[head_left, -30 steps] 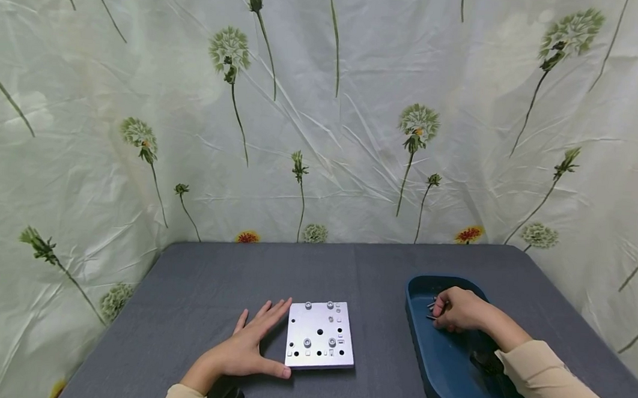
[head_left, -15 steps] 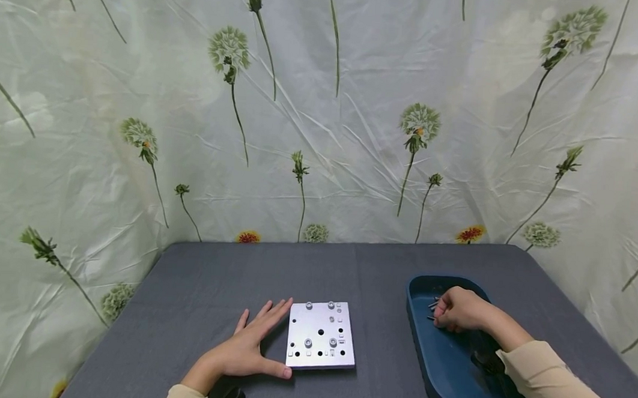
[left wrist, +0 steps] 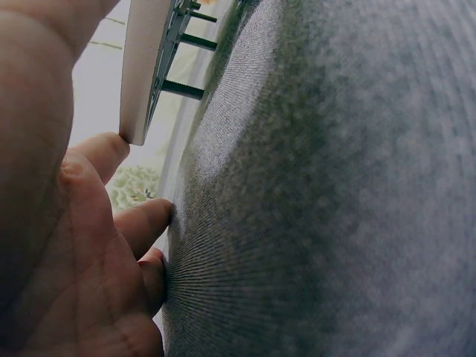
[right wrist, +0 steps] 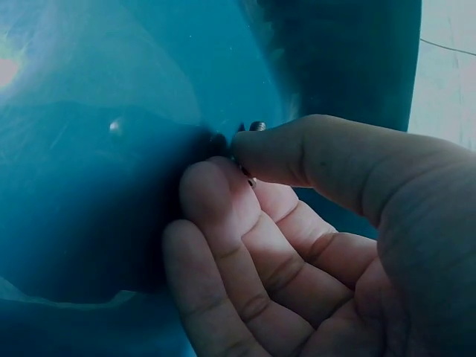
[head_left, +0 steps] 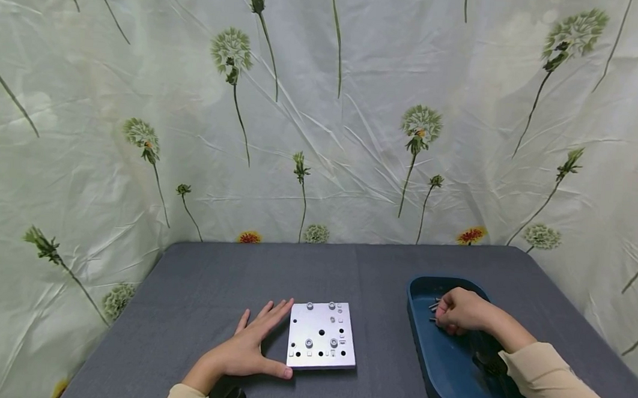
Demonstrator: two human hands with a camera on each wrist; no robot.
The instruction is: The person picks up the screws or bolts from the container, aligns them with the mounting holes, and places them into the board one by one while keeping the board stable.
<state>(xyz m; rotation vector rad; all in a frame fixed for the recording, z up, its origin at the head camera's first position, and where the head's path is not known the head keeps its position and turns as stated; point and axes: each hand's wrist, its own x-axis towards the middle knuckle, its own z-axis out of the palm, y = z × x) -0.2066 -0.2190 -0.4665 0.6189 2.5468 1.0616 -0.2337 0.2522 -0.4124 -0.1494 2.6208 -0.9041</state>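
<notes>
A square silver metal plate (head_left: pixel 312 325) lies mid-table, with several socket-head screws and dark holes in its top. In the left wrist view, the threaded screw ends (left wrist: pixel 184 89) stick out from under the plate. My left hand (head_left: pixel 248 348) spreads along its left side, the thumb at the near corner and the index fingertip at the far one. Over in a blue tray (head_left: pixel 418 354), my right hand (head_left: pixel 464 312) has curled fingers, thumb and fingertips pinching a small screw (head_left: pixel 433 319). Metal screws (head_left: pixel 435 302) lie close by at those fingertips. The right hand mostly hides what it pinches.
The tray's raised rim surrounds the right hand. A grey cloth covers the table (head_left: pixel 272 268), and a flower-patterned curtain (head_left: pixel 355 135) hangs behind it. A black device (head_left: pixel 227 397) sits beneath the left wrist.
Both hands keep nearly the same place and pose, as do the plate and tray. The whole head view has shifted very slightly.
</notes>
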